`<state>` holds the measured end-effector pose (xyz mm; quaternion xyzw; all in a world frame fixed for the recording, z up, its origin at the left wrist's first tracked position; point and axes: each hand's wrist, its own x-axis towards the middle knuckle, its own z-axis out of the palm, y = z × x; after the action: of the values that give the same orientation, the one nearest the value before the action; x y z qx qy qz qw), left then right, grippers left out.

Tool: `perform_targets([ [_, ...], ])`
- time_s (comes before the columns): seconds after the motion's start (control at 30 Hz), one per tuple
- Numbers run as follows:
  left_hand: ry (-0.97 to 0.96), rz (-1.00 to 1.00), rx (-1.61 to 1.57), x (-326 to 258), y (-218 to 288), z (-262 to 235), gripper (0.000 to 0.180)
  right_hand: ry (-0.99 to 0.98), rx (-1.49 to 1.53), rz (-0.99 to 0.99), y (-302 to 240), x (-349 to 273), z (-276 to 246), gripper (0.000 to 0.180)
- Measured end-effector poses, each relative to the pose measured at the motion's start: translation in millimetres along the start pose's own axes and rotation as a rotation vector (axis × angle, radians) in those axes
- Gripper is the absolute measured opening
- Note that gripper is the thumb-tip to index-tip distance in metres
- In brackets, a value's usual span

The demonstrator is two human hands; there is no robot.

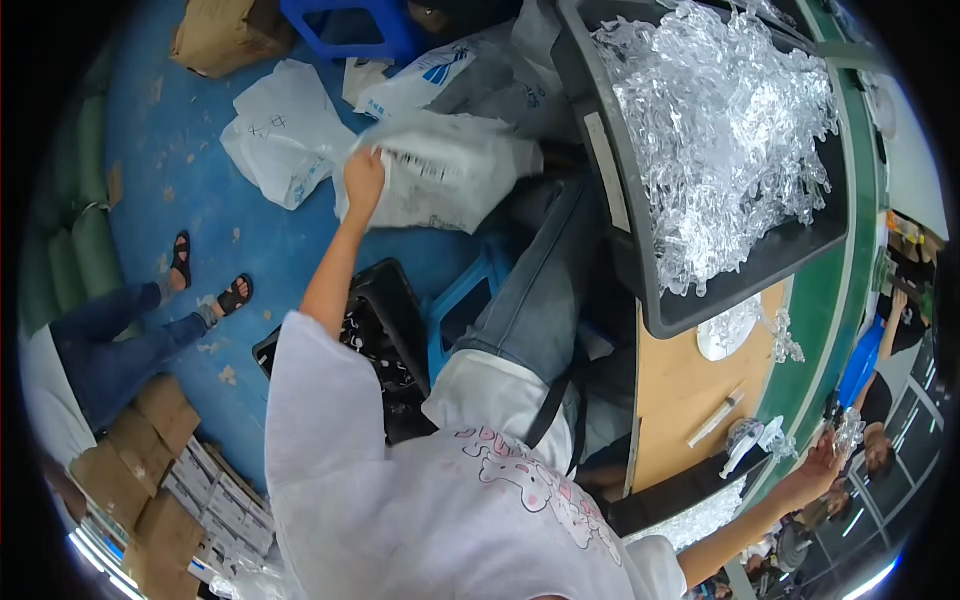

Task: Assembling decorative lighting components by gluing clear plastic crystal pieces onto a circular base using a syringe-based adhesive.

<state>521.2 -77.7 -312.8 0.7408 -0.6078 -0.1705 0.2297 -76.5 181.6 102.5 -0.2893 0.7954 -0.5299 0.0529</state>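
My left hand [364, 182] is closed on the edge of a white plastic bag [445, 175], which is blurred at its top and lies over the blue floor beside my leg. My right hand [822, 468] is out at the far right above the green table edge, with its fingers around clear plastic pieces [849, 430]. A large black bin [680, 320] heaped with clear plastic pieces [720, 150] stands on the table at the upper right.
More plastic bags [285, 125] lie on the floor near a blue stool [345, 30] and a cardboard box [228, 38]. A black crate [390, 290] is by my left arm. A white syringe-like tube [716, 418] rests on the tan board [670, 385]. Another person's feet [235, 295] stand at left.
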Motion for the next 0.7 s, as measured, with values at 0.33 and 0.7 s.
perform_targets([
  [0.33, -0.551, 0.355, 0.373, -20, -31, 24, 0.024, 0.113, 0.135, 0.224, 31, -60, -29, 0.025],
  [0.7, -0.973, 0.644, 0.394, -131, 141, -67, 0.027, -0.035, -0.042, 0.416, 34, -104, 16, 0.025],
])
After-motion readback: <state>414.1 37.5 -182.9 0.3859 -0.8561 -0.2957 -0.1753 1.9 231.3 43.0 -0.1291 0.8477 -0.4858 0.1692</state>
